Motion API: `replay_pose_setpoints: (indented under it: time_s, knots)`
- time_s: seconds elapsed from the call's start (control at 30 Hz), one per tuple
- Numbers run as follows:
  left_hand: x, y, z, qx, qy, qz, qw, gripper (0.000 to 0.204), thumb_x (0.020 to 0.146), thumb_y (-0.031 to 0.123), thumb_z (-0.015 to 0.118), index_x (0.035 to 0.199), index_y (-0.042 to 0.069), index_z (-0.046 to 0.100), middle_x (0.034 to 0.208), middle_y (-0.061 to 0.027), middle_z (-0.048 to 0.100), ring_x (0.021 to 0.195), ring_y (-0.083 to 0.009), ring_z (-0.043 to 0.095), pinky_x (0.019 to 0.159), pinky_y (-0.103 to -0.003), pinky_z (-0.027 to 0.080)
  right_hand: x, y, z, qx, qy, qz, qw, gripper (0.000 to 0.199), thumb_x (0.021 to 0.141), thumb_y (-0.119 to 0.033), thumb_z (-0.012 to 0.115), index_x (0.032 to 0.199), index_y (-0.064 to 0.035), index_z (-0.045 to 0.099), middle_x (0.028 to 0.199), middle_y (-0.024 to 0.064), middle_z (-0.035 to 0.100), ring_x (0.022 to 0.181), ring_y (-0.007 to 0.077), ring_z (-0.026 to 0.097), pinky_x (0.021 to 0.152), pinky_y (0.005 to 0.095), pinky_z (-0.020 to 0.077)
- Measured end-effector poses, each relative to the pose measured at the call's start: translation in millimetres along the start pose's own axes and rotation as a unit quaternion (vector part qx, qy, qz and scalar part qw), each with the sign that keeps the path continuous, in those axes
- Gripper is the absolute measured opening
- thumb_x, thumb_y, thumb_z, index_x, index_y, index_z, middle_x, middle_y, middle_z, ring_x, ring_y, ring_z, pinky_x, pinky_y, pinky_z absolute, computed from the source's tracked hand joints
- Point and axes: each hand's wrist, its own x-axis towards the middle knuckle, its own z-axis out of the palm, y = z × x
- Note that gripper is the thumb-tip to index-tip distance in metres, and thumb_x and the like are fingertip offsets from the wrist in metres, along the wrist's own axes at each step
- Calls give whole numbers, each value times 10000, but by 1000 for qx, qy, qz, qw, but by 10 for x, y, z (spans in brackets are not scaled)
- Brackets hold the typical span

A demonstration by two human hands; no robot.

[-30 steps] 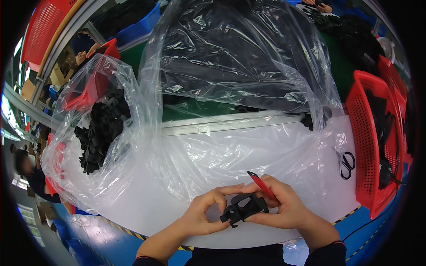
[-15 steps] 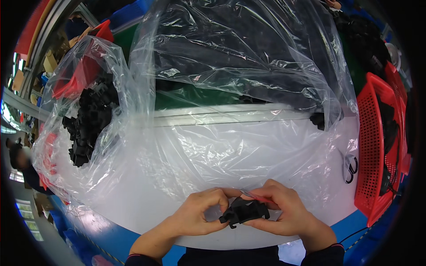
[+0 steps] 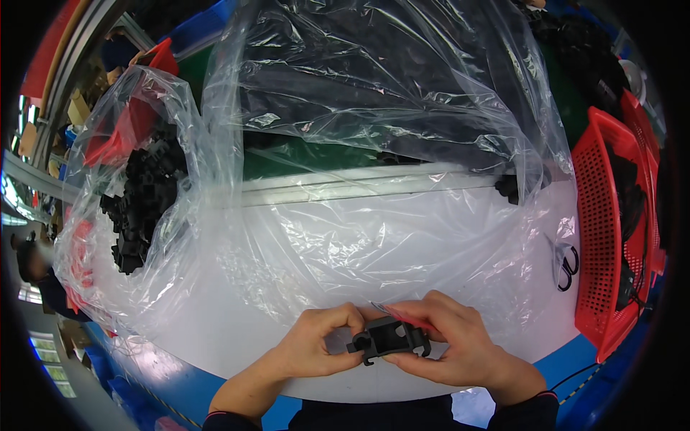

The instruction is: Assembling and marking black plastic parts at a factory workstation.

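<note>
Near the front edge of the table, both my hands are closed around a black plastic part (image 3: 390, 340) with a square opening in its middle and small hooks at its ends. My left hand (image 3: 320, 340) pinches its left end between thumb and fingers. At its right end are the thumb and fingers of my right hand (image 3: 456, 342). Under those right fingers lies a slim red-handled tool (image 3: 411, 320), its thin grey tip pointing left over the part; its exact kind is hidden.
Clear plastic sheeting (image 3: 338, 237) spreads over the white table (image 3: 208, 334). A clear bag at left holds a heap of black parts (image 3: 144, 194). On the right are black-handled scissors (image 3: 566, 269) and a red perforated basket (image 3: 600, 237) with black items. Another person (image 3: 39, 269) is at far left.
The black part has been turned in my hands, so its square opening now faces up more. The red-handled tool has shifted slightly left. Both hands keep their hold.
</note>
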Motion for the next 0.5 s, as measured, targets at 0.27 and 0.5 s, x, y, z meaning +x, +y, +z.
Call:
replay_pose_setpoints:
  time_s: [0.27,0.5]
  knots:
    - [-64,-70,-78,-2,-23,-16,1000,348,623,5,695,896,31,480,927,-90,589,878,-148,560,813,-297,431,67,3,23,48,-29,56,997,521,619,-90,773,1089,-40,555,773,2,487,606,42,464,509,166,351]
    - [-53,131,12,24,-30,38,999,778,665,126,747,1327,97,338,1127,-100,519,930,-183,556,825,-303,440,-85,29,159,225,31,75,971,552,640,-80,715,1142,-1,500,741,-31,454,561,20,398,501,153,312]
